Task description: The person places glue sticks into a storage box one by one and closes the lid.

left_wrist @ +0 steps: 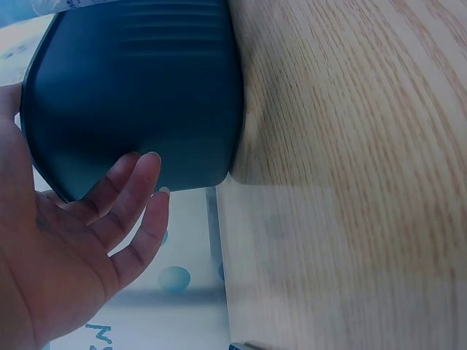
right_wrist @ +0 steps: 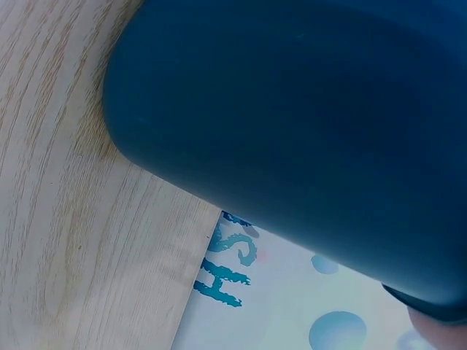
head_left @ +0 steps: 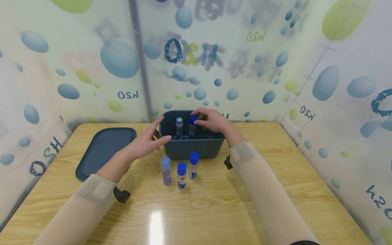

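Observation:
A dark blue-green bin [head_left: 192, 149] stands on the table. My right hand [head_left: 212, 119] reaches over its right side and pinches the blue cap of an upright glue stick [head_left: 192, 130] inside. Left of that one, a glue stick with a clear cap [head_left: 179, 128] also stands in the bin. My left hand [head_left: 147, 141] is at the bin's left end, fingers spread and thumb at the front rim. The left wrist view shows the fingers [left_wrist: 139, 193] lightly bent beside the end wall. Mostly bin wall [right_wrist: 292, 131] fills the right wrist view, hiding the right hand's grip.
In front of the bin stand two blue-capped glue sticks [head_left: 181, 176] [head_left: 193, 166] and a purplish tube with a pale blue cap [head_left: 166, 171]. A dark lid [head_left: 105, 149] lies flat on the wooden table [head_left: 214, 211] at the left. Printed curtains [head_left: 196, 78] hang behind.

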A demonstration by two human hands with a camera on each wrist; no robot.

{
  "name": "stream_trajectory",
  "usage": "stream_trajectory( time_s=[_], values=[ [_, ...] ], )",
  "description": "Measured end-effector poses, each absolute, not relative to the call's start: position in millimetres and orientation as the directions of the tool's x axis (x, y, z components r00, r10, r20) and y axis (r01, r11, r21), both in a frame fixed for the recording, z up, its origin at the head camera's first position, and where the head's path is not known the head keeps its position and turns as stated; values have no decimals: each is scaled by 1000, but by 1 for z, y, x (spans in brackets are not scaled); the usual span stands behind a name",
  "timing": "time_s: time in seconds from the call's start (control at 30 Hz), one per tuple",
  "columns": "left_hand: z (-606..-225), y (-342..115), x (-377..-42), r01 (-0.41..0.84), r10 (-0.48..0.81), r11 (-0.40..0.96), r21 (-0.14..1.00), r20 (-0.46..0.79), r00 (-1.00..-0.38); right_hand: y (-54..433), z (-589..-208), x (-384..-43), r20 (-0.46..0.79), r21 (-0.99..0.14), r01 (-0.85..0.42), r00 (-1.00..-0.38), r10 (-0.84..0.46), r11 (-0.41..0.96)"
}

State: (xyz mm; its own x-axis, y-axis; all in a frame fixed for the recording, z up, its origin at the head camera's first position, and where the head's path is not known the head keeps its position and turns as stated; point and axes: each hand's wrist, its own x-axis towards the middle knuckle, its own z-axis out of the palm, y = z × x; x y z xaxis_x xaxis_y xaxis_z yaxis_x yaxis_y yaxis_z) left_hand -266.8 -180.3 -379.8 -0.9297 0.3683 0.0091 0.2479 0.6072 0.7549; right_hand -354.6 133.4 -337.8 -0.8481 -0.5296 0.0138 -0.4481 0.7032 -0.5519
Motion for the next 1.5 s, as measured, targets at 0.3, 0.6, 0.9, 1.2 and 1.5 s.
stream_trajectory(
  time_s=[0.3,0.6,0.9,1.2,1.5],
  values=[
    [-378,-181,-266,252,368,608,753,13,-930,136,-335,-355,115,-616,-455,-860,-498,643],
    [-382,-181,-267,254,367,605,755,19,-930,143,-328,-343,321,-680,-504,-857,-402,532],
    [-381,-181,-267,251,371,602,758,13,-929,154,-326,-306,357,-719,-542,-825,-438,435],
    [-380,-179,-266,247,369,612,752,6,-930,178,-328,-250,312,-752,-515,-828,-465,412],
    [-379,-180,-266,241,365,613,752,1,-931,194,-342,-209,237,-738,-497,-825,-514,456]
  ],
)
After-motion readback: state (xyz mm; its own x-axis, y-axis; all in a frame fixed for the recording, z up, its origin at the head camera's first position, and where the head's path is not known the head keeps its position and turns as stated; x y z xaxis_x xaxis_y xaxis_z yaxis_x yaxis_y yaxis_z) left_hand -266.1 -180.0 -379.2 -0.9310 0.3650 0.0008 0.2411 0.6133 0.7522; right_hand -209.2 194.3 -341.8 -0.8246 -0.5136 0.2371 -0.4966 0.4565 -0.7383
